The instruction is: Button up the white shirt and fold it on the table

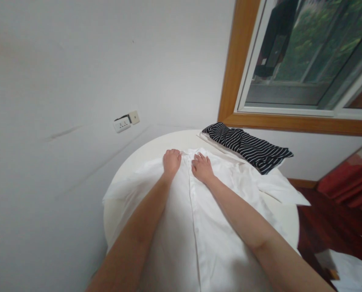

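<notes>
A white button-front shirt [181,227] lies spread over a round table, its placket running down the middle toward me. One sleeve reaches left, and another hangs over the table's right edge. At the left of the collar, my left hand [171,162] has its fingers curled over the cloth, with the thumb beside the collar. My right hand [202,168] rests on the fabric just right of the collar, fingers slightly spread and nothing visibly gripped. Both forearms stretch across the shirt.
The white round table [147,148] stands against a wall with a power socket [122,124]. Folded black-and-white striped cloth [247,144] lies at the back right. A wood-framed window [229,81] is beyond. Red fabric [351,178] and white cloth [354,271] are at right.
</notes>
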`<state>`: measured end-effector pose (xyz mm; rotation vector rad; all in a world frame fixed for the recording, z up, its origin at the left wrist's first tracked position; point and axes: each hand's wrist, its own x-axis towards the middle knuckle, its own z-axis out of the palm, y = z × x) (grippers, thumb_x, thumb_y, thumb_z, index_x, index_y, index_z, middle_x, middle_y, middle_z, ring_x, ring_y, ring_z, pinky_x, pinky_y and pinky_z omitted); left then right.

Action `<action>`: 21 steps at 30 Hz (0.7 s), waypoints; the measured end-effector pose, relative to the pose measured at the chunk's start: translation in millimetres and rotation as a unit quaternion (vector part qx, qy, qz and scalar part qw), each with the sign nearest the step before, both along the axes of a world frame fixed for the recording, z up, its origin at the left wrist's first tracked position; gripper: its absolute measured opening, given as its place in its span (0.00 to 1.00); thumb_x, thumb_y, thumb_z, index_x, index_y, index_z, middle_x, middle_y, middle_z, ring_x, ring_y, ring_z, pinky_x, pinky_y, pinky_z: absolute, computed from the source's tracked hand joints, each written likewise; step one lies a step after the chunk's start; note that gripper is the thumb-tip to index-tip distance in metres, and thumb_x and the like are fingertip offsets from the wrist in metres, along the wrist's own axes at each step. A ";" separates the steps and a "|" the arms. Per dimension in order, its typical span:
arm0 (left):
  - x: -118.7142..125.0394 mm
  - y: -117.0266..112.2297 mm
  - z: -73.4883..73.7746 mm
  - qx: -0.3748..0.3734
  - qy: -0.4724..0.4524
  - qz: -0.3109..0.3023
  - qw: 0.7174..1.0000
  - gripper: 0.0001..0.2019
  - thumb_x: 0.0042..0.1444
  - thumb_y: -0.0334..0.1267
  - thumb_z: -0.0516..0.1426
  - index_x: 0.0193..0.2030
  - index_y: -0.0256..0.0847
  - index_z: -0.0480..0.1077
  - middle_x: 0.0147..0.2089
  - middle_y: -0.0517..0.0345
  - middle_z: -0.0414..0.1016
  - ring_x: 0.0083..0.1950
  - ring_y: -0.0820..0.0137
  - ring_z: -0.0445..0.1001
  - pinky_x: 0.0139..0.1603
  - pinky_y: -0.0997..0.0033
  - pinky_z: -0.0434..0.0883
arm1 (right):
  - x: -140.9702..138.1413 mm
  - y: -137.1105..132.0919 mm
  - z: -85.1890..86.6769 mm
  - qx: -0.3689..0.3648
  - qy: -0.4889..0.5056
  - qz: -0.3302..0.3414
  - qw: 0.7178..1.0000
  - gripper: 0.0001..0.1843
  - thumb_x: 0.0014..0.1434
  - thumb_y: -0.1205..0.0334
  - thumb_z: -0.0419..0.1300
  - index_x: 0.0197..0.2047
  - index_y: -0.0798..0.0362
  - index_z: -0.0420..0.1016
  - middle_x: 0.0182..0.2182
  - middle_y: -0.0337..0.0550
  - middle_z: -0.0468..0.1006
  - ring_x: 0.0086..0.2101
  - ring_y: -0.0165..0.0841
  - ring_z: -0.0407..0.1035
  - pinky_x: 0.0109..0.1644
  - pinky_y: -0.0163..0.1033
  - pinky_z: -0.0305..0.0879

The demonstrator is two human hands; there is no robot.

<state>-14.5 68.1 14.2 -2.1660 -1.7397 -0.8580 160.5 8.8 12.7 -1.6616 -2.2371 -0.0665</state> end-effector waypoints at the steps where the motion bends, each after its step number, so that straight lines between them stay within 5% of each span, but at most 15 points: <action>1: 0.0 2.7 -1.4 0.009 -0.016 -0.007 1.000 0.15 0.65 0.40 0.49 0.47 0.40 0.75 0.47 0.48 0.78 0.52 0.59 0.69 0.55 0.60 0.65 | -0.3 0.4 -0.2 -0.002 0.002 0.007 1.000 0.21 0.68 0.59 0.45 0.58 0.53 0.71 0.68 0.48 0.58 0.69 0.40 0.41 0.70 0.55 0.38; 9: 1.6 -1.7 -10.5 -0.053 0.030 -0.124 0.990 0.23 0.68 0.46 0.43 0.34 0.40 0.76 0.35 0.49 0.79 0.43 0.63 0.75 0.51 0.63 0.68 | 3.0 6.6 -5.2 -0.047 0.020 0.018 0.999 0.24 0.68 0.59 0.44 0.63 0.55 0.65 0.68 0.49 0.59 0.67 0.39 0.49 0.69 0.53 0.44; 12: 3.1 -7.9 -14.7 -0.049 0.033 -0.133 0.989 0.17 0.66 0.39 0.46 0.45 0.37 0.75 0.45 0.47 0.79 0.50 0.62 0.74 0.57 0.63 0.67 | 4.3 5.7 -4.8 -0.048 0.014 0.015 0.999 0.25 0.68 0.57 0.44 0.65 0.53 0.63 0.68 0.48 0.59 0.67 0.38 0.49 0.70 0.52 0.42; 15: 5.2 -13.6 -20.7 -0.059 0.046 -0.116 0.990 0.19 0.64 0.37 0.48 0.57 0.38 0.70 0.57 0.45 0.74 0.60 0.60 0.69 0.64 0.57 0.63 | 9.3 5.5 -3.7 -0.038 0.011 -0.073 0.997 0.31 0.69 0.50 0.43 0.70 0.54 0.55 0.70 0.52 0.54 0.70 0.43 0.40 0.70 0.58 0.33; 18: 7.6 -19.7 -23.1 -0.117 0.060 -0.075 0.988 0.22 0.66 0.43 0.45 0.64 0.46 0.65 0.68 0.48 0.64 0.69 0.55 0.59 0.68 0.41 0.53 | 21.7 10.1 -2.0 -0.096 0.013 -0.164 0.982 0.37 0.67 0.40 0.38 0.72 0.52 0.51 0.72 0.54 0.45 0.70 0.49 0.33 0.68 0.66 0.28; 21: 9.1 -27.0 -18.6 -0.173 0.064 -0.053 0.981 0.26 0.66 0.50 0.43 0.69 0.51 0.59 0.73 0.50 0.54 0.73 0.52 0.51 0.67 0.32 0.47 | 36.9 17.3 0.3 -0.153 0.009 -0.168 0.974 0.41 0.66 0.34 0.34 0.73 0.48 0.50 0.73 0.52 0.42 0.70 0.49 0.35 0.67 0.68 0.28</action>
